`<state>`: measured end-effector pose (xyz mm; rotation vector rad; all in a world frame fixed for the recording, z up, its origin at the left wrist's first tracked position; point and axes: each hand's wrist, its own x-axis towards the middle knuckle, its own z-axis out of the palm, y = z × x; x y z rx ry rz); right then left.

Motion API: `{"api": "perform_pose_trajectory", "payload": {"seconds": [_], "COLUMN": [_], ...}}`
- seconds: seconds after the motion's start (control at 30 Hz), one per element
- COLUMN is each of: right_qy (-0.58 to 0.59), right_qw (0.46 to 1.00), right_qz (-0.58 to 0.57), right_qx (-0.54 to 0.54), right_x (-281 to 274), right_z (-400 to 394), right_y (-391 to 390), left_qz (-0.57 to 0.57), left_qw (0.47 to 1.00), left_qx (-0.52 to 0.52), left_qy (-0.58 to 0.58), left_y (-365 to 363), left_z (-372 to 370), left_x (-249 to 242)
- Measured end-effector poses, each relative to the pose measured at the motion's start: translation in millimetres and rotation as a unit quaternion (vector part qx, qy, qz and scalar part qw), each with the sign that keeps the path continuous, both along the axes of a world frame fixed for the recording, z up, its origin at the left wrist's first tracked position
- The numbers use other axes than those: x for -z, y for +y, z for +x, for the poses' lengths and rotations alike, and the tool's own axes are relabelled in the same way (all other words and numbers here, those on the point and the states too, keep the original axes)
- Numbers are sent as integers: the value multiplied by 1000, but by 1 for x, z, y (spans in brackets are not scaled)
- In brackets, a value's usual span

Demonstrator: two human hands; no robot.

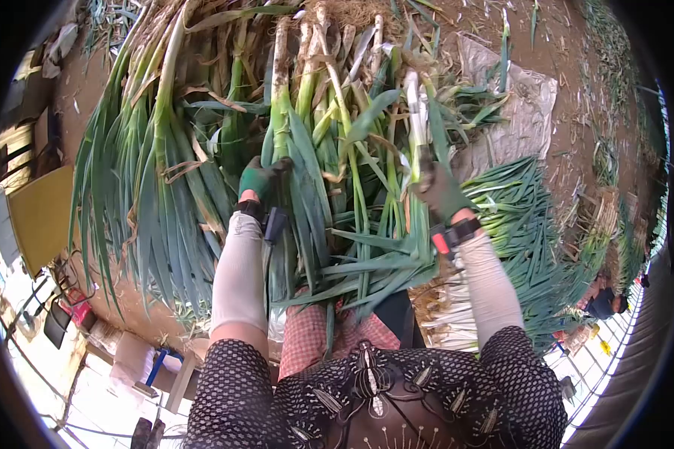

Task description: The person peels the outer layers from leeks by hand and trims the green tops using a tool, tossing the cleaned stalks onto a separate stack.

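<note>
A large pile of green onions (146, 142), with long blue-green leaves and soil-stained roots, spreads in front of me. My left hand (260, 179), in a green glove with a dark strap at the wrist, is closed at the neck of one green onion (279, 112). On the right, my right hand (439, 193), also gloved and slightly blurred, is closed around a green onion (414, 108) with a clean white stalk pointing away from me. Its leaves run down toward my lap among others. The fingertips of both hands are partly hidden.
A stack of cleaned green onions (517, 224) lies to my right, white ends (449, 310) near me. Beyond it, a pale sheet (520, 112) rests on the brown floor. A yellow panel (41, 217) and cardboard boxes (133, 359) stand at left.
</note>
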<state>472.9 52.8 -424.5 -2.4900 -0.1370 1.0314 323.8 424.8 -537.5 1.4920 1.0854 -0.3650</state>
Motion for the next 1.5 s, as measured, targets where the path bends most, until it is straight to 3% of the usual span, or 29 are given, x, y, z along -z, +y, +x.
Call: {"api": "perform_pose_trajectory", "payload": {"seconds": [0.1, 0.17, 0.23, 0.3, 0.37, 0.4, 0.47, 0.53, 0.6, 0.73, 0.83, 0.87, 0.9, 0.97, 1.03, 1.13, 1.23, 1.27, 1.3, 1.4, 1.5], "right_qy": [146, 132, 161, 176, 178, 190, 201, 224, 214, 169, 196, 168, 116, -18, 174, 164, 252, 188, 207, 193, 169], "right_qw": [981, 986, 981, 977, 974, 974, 974, 968, 971, 973, 963, 965, 958, 891, 956, 937, 943, 954, 940, 951, 948], "right_qz": [123, 96, 101, 94, 73, 46, 52, 79, 67, 63, 68, 38, 21, 127, 27, 88, 4, 4, -1, 35, 81], "right_qx": [13, -33, -45, -74, -121, -116, -95, -76, -86, -146, -173, -197, -260, -436, -235, -296, -217, -232, -272, -240, -259], "right_x": [-2, -1, -24, -36, -38, -43, -39, -22, -4, 24, 26, 63, 64, 81, 34, -7, -3, -7, -10, -12, 2], "right_z": [-46, -75, -91, -106, -119, -118, -109, -97, -84, -35, 6, 13, 18, 17, 4, -15, -41, -52, -55, -55, -22], "right_y": [50, 71, 89, 93, 95, 98, 104, 112, 127, 181, 219, 225, 231, 220, 214, 189, 156, 152, 149, 157, 189], "left_qz": [-81, 3, 34, 15, -36, -7, -64, -32, 7, 23, -6, 54, 119, 114, 60, -13, -3, 10, 0, -25, 127], "left_qw": [996, 995, 999, 999, 998, 996, 992, 995, 996, 988, 998, 993, 981, 981, 989, 991, 991, 991, 994, 996, 972], "left_qx": [-34, 24, 34, -5, -4, 50, -13, -37, -71, -66, -16, 21, 54, -24, -98, -136, -132, -128, -112, -75, 196], "left_qy": [-21, -99, 10, -36, -57, -75, -108, -84, -61, -134, -59, -102, -142, -158, -88, -2, -14, -27, -6, 44, 24], "left_y": [-28, -35, -48, -59, -70, -74, -91, -99, -111, -129, -133, -133, -134, -137, -133, -130, -130, -128, -127, -119, -117], "left_z": [5, -10, -3, -40, -64, -63, -52, -49, -54, -77, -93, -98, -104, -101, -88, -82, -89, -85, -83, -73, -90], "left_x": [-31, -7, -60, -12, 1, -15, -65, -76, -68, -37, -21, -19, -16, -14, -37, -52, -39, -43, -48, -63, -42]}}
